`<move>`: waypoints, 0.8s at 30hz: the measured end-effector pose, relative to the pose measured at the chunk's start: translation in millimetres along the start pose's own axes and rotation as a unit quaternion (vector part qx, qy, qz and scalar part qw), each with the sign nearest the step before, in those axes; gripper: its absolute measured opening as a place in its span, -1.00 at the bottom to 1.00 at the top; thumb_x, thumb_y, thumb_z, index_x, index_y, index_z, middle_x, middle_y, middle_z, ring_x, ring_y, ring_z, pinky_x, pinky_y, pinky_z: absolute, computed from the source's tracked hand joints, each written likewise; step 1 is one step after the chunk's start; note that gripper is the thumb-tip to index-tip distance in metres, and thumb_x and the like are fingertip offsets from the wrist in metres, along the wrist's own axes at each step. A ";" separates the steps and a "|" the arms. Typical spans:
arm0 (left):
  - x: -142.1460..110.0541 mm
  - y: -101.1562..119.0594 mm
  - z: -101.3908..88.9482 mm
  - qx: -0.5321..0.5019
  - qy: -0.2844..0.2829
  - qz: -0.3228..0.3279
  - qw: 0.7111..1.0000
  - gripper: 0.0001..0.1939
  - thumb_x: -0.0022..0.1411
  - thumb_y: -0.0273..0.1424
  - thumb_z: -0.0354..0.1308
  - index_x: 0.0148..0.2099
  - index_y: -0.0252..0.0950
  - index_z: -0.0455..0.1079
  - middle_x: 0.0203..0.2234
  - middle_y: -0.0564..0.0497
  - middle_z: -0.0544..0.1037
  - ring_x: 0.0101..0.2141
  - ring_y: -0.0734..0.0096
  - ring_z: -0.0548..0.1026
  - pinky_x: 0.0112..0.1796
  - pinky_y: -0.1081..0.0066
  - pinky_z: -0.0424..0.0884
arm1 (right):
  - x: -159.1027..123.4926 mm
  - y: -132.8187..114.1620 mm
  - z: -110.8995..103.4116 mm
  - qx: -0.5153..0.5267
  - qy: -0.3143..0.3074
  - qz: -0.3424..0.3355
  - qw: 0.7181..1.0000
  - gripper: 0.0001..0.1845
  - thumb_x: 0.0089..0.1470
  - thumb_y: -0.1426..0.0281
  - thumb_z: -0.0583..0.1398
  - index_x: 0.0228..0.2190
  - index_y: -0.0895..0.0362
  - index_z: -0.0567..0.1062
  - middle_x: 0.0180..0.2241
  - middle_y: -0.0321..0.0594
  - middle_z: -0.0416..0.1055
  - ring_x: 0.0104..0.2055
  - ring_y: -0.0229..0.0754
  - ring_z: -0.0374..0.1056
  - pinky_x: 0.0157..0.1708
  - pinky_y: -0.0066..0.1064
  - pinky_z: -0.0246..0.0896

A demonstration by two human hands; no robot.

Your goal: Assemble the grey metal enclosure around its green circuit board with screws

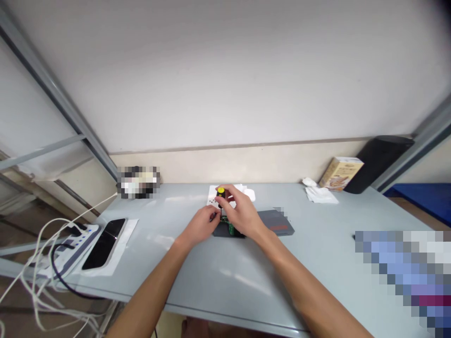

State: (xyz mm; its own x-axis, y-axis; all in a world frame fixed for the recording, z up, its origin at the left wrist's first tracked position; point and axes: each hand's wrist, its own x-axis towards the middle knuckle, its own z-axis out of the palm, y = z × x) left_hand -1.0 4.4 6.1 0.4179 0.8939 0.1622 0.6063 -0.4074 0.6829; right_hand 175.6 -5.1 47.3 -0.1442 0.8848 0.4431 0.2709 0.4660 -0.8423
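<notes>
My right hand (240,209) is closed round a screwdriver (221,191) with a black handle and a yellow cap, held upright. Its shaft points down at a green circuit board (231,228). My left hand (201,224) is closed beside the shaft, at the board's left edge; a small dark bit shows by its fingertips, too small to name. Under the board lies a dark grey panel (276,223), which reaches out to the right. Behind my hands, a white sheet (212,193) carries several tiny dark pieces, perhaps screws.
On the left are a power strip (72,251) with tangled white cables (35,281) and a phone (105,244) on white paper. A yellow box (341,173), crumpled tissue (321,195) and a black cylinder (378,162) stand back right. Pixelated items lie on both sides.
</notes>
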 end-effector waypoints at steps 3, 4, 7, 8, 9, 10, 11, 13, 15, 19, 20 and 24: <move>-0.1 0.9 -0.7 0.006 0.002 -0.005 1.000 -0.73 0.40 -0.34 0.01 -0.24 -0.28 0.52 -0.33 -0.04 0.59 -0.34 0.29 0.46 -0.27 0.36 0.33 | 1.4 5.8 3.2 0.048 0.054 0.025 0.997 -0.75 0.26 0.16 0.20 -0.12 0.03 0.38 -0.12 -0.17 0.50 -0.18 -0.15 0.43 -0.02 -0.21 0.35; -0.1 1.3 -0.9 0.007 0.003 -0.005 1.000 -0.74 0.39 -0.34 0.01 -0.24 -0.28 0.51 -0.33 -0.04 0.59 -0.34 0.30 0.46 -0.27 0.36 0.33 | 1.8 6.9 4.1 0.083 0.056 0.028 0.995 -0.74 0.26 0.15 0.20 -0.12 0.02 0.35 -0.08 -0.16 0.48 -0.17 -0.16 0.44 -0.03 -0.22 0.36; -0.2 2.2 -0.9 0.008 0.004 -0.002 1.000 -0.74 0.39 -0.34 0.00 -0.28 -0.27 0.48 -0.37 -0.01 0.56 -0.37 0.32 0.43 -0.29 0.37 0.31 | 2.7 6.6 6.0 0.203 0.030 0.034 0.978 -0.70 0.29 0.10 0.17 -0.09 0.00 0.29 -0.15 -0.22 0.47 -0.20 -0.20 0.46 -0.08 -0.25 0.39; -0.2 2.3 -0.8 0.009 0.005 0.001 1.000 -0.73 0.39 -0.35 -0.01 -0.29 -0.27 0.47 -0.38 0.00 0.54 -0.38 0.33 0.42 -0.30 0.37 0.30 | 3.0 5.7 6.3 0.227 0.021 0.035 0.973 -0.68 0.29 0.09 0.18 -0.07 -0.01 0.29 -0.22 -0.27 0.46 -0.23 -0.21 0.47 -0.09 -0.26 0.39; -0.3 2.3 -0.7 0.009 0.006 0.005 1.000 -0.73 0.39 -0.35 -0.01 -0.31 -0.27 0.46 -0.40 0.00 0.53 -0.39 0.33 0.42 -0.30 0.37 0.29 | 3.3 4.7 6.5 0.238 0.018 0.035 0.970 -0.67 0.27 0.08 0.19 -0.06 0.00 0.32 -0.29 -0.31 0.44 -0.25 -0.21 0.46 -0.11 -0.28 0.38; -0.4 2.1 -0.6 0.009 0.007 0.007 1.000 -0.73 0.39 -0.36 -0.02 -0.31 -0.27 0.46 -0.40 0.01 0.52 -0.38 0.33 0.42 -0.30 0.37 0.29 | 3.6 3.8 6.5 0.236 0.022 0.036 0.971 -0.66 0.25 0.07 0.22 -0.08 0.00 0.35 -0.34 -0.32 0.43 -0.28 -0.20 0.46 -0.14 -0.29 0.37; -0.5 1.9 -0.4 0.008 0.007 0.008 1.000 -0.73 0.39 -0.37 -0.01 -0.31 -0.27 0.45 -0.39 0.00 0.53 -0.37 0.33 0.42 -0.30 0.37 0.29 | 3.9 3.3 6.3 0.228 0.032 0.038 0.972 -0.66 0.22 0.06 0.25 -0.12 0.02 0.39 -0.37 -0.33 0.42 -0.29 -0.20 0.45 -0.17 -0.31 0.36; -0.7 1.3 -0.1 0.006 0.008 0.008 1.000 -0.75 0.39 -0.37 -0.01 -0.29 -0.26 0.46 -0.37 0.00 0.54 -0.36 0.33 0.44 -0.28 0.37 0.30 | 4.4 3.7 5.3 0.220 0.059 0.048 0.972 -0.65 0.16 0.05 0.31 -0.25 0.04 0.42 -0.38 -0.29 0.46 -0.31 -0.19 0.44 -0.23 -0.33 0.34; -0.8 0.7 0.1 0.006 0.008 0.009 1.000 -0.76 0.39 -0.38 0.00 -0.28 -0.26 0.45 -0.36 0.00 0.54 -0.34 0.33 0.44 -0.27 0.38 0.30 | 4.7 5.4 3.9 0.233 0.075 0.055 0.968 -0.62 0.13 0.03 0.33 -0.31 0.05 0.40 -0.37 -0.27 0.48 -0.30 -0.19 0.43 -0.24 -0.33 0.32; -1.1 0.5 0.5 0.011 0.008 0.014 1.000 -0.79 0.37 -0.42 0.00 -0.30 -0.26 0.42 -0.36 0.01 0.53 -0.36 0.34 0.42 -0.28 0.37 0.29 | 4.6 8.6 1.7 0.251 0.057 0.050 0.965 -0.60 0.17 -0.01 0.29 -0.20 0.03 0.41 -0.45 -0.36 0.37 -0.38 -0.22 0.34 -0.29 -0.36 0.26; -1.2 0.8 0.4 0.010 0.008 0.015 1.000 -0.79 0.37 -0.42 0.00 -0.30 -0.26 0.41 -0.36 0.01 0.53 -0.36 0.35 0.42 -0.28 0.37 0.29 | 4.6 8.7 1.5 0.251 0.049 0.051 0.965 -0.59 0.20 -0.03 0.26 -0.14 0.02 0.43 -0.46 -0.38 0.33 -0.40 -0.23 0.31 -0.31 -0.36 0.25; -2.0 3.3 -0.5 0.007 0.005 0.016 1.000 -0.78 0.38 -0.42 -0.02 -0.32 -0.26 0.38 -0.36 0.02 0.51 -0.35 0.34 0.42 -0.26 0.37 0.29 | 4.4 5.4 1.1 0.288 0.035 0.063 0.955 -0.48 0.33 -0.10 0.04 -0.02 0.01 0.46 -0.44 -0.35 0.28 -0.38 -0.21 0.30 -0.30 -0.35 0.25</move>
State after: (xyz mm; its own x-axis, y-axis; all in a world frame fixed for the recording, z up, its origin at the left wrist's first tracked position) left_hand -0.1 1.4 8.4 0.4304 0.8820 0.1917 0.6020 -0.4387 0.6672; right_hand 175.3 1.3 44.4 -0.0751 0.9414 0.3289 -0.2893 0.2951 -0.9106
